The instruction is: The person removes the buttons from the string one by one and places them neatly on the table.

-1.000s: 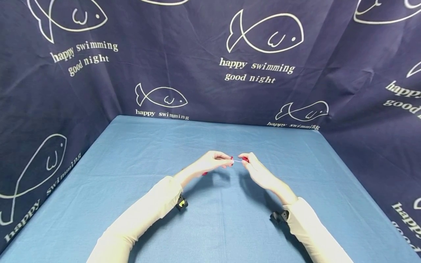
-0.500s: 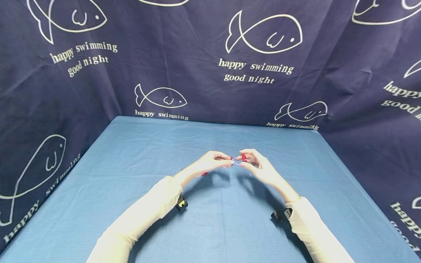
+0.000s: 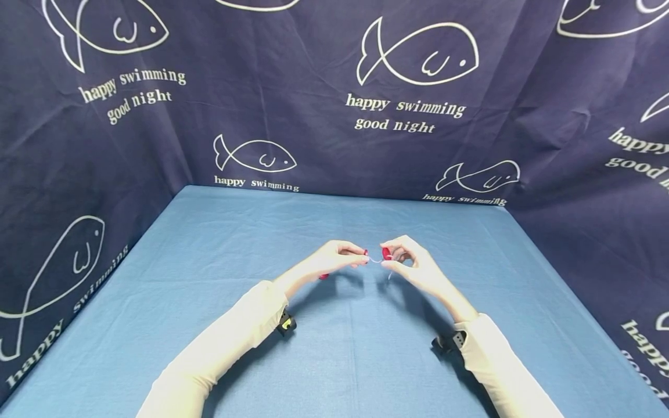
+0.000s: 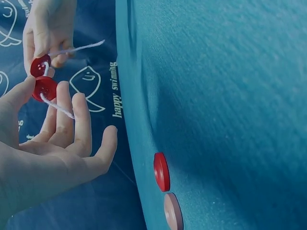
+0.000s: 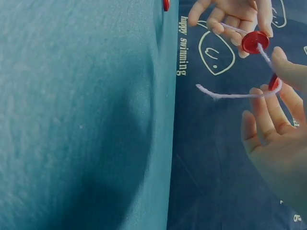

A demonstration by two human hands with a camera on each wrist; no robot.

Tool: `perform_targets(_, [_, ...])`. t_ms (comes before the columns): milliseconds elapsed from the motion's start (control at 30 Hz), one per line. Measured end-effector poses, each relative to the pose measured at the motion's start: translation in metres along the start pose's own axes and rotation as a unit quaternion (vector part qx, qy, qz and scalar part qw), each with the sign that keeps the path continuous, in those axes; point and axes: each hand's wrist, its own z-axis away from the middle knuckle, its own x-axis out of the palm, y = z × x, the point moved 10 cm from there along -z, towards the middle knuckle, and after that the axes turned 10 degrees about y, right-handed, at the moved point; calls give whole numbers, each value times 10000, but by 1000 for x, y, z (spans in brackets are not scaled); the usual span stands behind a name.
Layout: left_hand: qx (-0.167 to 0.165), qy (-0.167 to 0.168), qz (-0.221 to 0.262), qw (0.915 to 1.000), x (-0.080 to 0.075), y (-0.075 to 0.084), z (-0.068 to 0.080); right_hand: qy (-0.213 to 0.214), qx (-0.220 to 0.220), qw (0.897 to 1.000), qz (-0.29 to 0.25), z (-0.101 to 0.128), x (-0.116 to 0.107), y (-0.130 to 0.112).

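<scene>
My left hand (image 3: 335,257) pinches a red button (image 4: 44,89) at its rim between thumb and forefinger, the other fingers spread. Facing it, my right hand (image 3: 418,268) holds a second red button (image 5: 274,83) between thumb and fingers, partly covered by them in the right wrist view. A pale lilac string (image 5: 235,96) passes through holes in both buttons. Between them it sags in a short curve, and a loose tail sticks out past each button. Both hands are raised over the table, fingertips a short way apart.
Two loose buttons, one red (image 4: 162,171) and one pink (image 4: 173,211), lie on the blue tablecloth (image 3: 324,360) by my left forearm. Dark fish-print curtains (image 3: 324,87) enclose the table at the back and sides.
The string between the hands went from straight to slack. My right fingers have spread and regripped the button, turning it, and a string tail now hangs below that hand. The left hand barely moved.
</scene>
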Motion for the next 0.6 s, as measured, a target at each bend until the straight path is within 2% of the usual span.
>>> perform_targets(233, [-40, 40, -91, 9999, -3, -3, 0, -187, 593, 9981, 48, 3, -3, -14])
perform_targets(600, [-177, 3, -281, 9994, -7, -9, 2, -92, 613, 9981, -14, 3, -8, -10])
